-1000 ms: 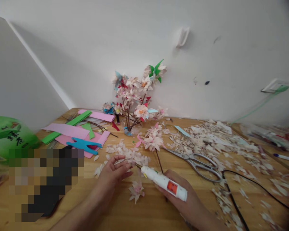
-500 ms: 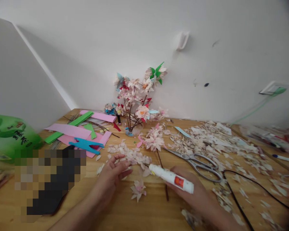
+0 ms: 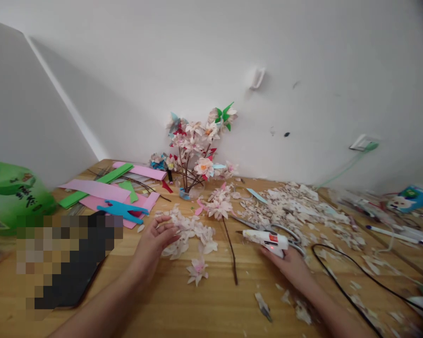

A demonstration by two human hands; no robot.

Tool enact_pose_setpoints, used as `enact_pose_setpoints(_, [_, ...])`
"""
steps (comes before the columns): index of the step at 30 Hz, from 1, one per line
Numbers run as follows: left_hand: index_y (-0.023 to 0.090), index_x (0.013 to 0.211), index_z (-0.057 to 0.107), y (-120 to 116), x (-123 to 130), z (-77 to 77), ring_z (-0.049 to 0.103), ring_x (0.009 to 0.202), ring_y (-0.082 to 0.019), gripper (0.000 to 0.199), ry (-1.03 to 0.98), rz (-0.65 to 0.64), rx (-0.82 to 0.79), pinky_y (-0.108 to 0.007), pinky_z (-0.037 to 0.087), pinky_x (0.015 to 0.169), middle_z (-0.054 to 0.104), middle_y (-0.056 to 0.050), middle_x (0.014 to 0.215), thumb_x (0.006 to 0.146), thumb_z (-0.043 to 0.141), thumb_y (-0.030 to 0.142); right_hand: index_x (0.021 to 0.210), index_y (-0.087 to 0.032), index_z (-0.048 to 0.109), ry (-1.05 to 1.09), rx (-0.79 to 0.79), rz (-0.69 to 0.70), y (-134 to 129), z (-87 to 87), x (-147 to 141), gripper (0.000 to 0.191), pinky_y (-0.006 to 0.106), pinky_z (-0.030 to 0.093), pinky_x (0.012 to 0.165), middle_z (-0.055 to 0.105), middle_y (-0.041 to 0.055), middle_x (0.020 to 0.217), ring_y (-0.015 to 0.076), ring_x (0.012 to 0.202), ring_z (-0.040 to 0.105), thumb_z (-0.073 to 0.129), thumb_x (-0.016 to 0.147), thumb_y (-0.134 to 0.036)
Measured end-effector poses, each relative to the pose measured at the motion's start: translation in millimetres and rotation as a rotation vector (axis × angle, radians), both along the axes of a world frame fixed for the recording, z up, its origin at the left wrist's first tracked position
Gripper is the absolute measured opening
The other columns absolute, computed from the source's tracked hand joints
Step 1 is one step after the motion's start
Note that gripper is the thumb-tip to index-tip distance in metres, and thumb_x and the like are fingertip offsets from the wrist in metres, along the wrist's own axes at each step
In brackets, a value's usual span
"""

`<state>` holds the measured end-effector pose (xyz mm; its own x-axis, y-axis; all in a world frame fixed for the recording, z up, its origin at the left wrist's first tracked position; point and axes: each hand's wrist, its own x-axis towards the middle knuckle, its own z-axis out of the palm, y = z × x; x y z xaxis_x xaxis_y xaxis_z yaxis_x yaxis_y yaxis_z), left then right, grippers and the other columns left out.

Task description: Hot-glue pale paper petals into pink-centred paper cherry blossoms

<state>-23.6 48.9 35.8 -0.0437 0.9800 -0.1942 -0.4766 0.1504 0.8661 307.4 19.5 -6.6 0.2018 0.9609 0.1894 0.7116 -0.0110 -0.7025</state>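
My left hand (image 3: 157, 239) rests with curved fingers on a loose heap of pale pink paper petals (image 3: 186, 233). My right hand (image 3: 285, 265) grips a white glue gun (image 3: 266, 241) with a small red mark, its nozzle pointing left. The gun sits just above the steel scissors (image 3: 285, 233), partly hiding them. Between my hands, a pink paper blossom (image 3: 218, 209) lies on the table at the top of a thin brown stem (image 3: 230, 253). A small paper flower (image 3: 197, 271) lies below the heap.
A paper-flower branch arrangement (image 3: 193, 155) stands against the wall. Pink sheets (image 3: 102, 190), green strips and a blue cut-out (image 3: 123, 211) lie to its left, by a green bag (image 3: 14, 197). Paper scraps (image 3: 296, 206) cover the right side, crossed by a black cable (image 3: 348, 281).
My right hand has moved up and to the right, carrying the glue gun over the scissors. The view has turned slightly right. My left hand has shifted only slightly on the petals.
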Motion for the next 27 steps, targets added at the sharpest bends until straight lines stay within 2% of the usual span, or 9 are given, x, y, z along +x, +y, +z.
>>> enact_pose_setpoints(4, [0.018, 0.087, 0.053, 2.0, -2.6, -4.0, 0.063, 0.069, -0.015, 0.043, 0.026, -0.006, 0.035, -0.027, 0.049, 0.065, 0.065, 0.002, 0.068, 0.052, 0.078, 0.02, 0.104, -0.017, 0.056, -0.002, 0.077, -0.031, -3.6, 0.6, 0.9, 0.046, 0.044, 0.048, 0.079, 0.068, 0.0119, 0.099, 0.0289, 0.087, 0.064, 0.061, 0.068, -0.044])
enact_pose_setpoints(7, [0.018, 0.087, 0.053, 1.7, -2.6, -4.1, 0.063, 0.069, -0.015, 0.043, 0.052, -0.031, 0.06, -0.027, 0.048, 0.065, 0.065, 0.001, 0.068, 0.052, 0.077, 0.02, 0.122, -0.017, 0.036, -0.038, 0.411, -0.164, -17.7, 16.2, -6.3, 0.068, 0.045, 0.045, 0.084, 0.056, 0.0141, 0.111, 0.0279, 0.097, 0.057, 0.064, 0.066, -0.043])
enact_pose_setpoints(9, [0.018, 0.086, 0.053, 0.9, -2.0, -3.7, 0.063, 0.068, -0.015, 0.042, 0.06, -0.04, 0.071, -0.026, 0.047, 0.064, 0.064, 0.002, 0.067, 0.052, 0.077, 0.02, 0.118, -0.018, 0.038, -0.108, 0.628, -0.259, -29.2, 27.5, -22.8, 0.065, 0.047, 0.04, 0.088, 0.053, 0.0136, 0.11, 0.0285, 0.099, 0.053, 0.068, 0.064, -0.038])
enact_pose_setpoints(11, [0.018, 0.085, 0.052, -0.1, -0.9, -3.5, 0.062, 0.066, -0.014, 0.042, 0.062, -0.039, 0.075, -0.025, 0.047, 0.063, 0.064, 0.003, 0.064, 0.051, 0.077, 0.02, 0.101, -0.022, 0.047, -0.132, 0.545, -0.165, -37.6, 33.6, -49.0, 0.038, 0.045, 0.042, 0.085, 0.057, 0.0086, 0.096, 0.0252, 0.087, 0.057, 0.064, 0.069, -0.033])
enact_pose_setpoints(12, [0.018, 0.084, 0.052, -0.6, -0.3, -3.5, 0.061, 0.065, -0.014, 0.043, 0.065, -0.041, 0.077, -0.025, 0.046, 0.063, 0.063, 0.003, 0.063, 0.05, 0.077, 0.02, 0.102, -0.023, 0.045, -0.097, 0.419, -0.004, -39.6, 33.9, -64.3, 0.034, 0.042, 0.044, 0.082, 0.06, 0.0066, 0.09, 0.0234, 0.083, 0.059, 0.061, 0.072, -0.031])
enact_pose_setpoints(14, [0.018, 0.083, 0.051, -1.6, 0.9, -3.8, 0.061, 0.063, -0.014, 0.043, 0.082, -0.064, 0.084, -0.024, 0.046, 0.062, 0.063, 0.003, 0.061, 0.05, 0.077, 0.018, 0.11, -0.024, 0.036, 0.01, 0.111, 0.245, -38.7, 29.8, -95.0, 0.041, 0.037, 0.048, 0.075, 0.064, 0.0014, 0.078, 0.0198, 0.074, 0.062, 0.057, 0.075, -0.023])
enact_pose_setpoints(16, [0.018, 0.083, 0.051, -2.6, 2.0, -4.5, 0.061, 0.061, -0.013, 0.042, 0.115, -0.096, 0.101, -0.023, 0.045, 0.06, 0.063, 0.003, 0.06, 0.051, 0.077, 0.018, 0.113, -0.023, 0.033, 0.07, -0.081, 0.379, -32.9, 22.8, -119.8, 0.051, 0.034, 0.049, 0.071, 0.065, 0.0021, 0.086, 0.0183, 0.076, 0.062, 0.059, 0.07, -0.015])
enact_pose_setpoints(23, [0.019, 0.084, 0.047, -7.4, 5.8, -3.2, 0.059, 0.056, -0.012, 0.041, 0.238, -0.135, 0.156, -0.022, 0.047, 0.053, 0.063, 0.003, 0.059, 0.053, 0.074, 0.017, 0.117, -0.023, 0.033, 0.111, -0.135, 0.492, -18.1, 13.0, -141.5, 0.059, 0.03, 0.048, 0.069, 0.066, -0.0009, 0.081, 0.0154, 0.072, 0.061, 0.055, 0.067, -0.002])
enact_pose_setpoints(27, [0.02, 0.085, 0.043, -10.2, 7.3, 1.0, 0.061, 0.06, -0.017, 0.045, 0.287, -0.137, 0.135, -0.025, 0.05, 0.044, 0.061, 0.004, 0.06, 0.052, 0.074, 0.02, 0.117, -0.026, 0.03, 0.185, 0.016, 0.486, -20.1, 9.0, -133.2, 0.058, 0.031, 0.048, 0.074, 0.065, -0.0022, 0.082, 0.0152, 0.075, 0.062, 0.053, 0.069, -0.004])
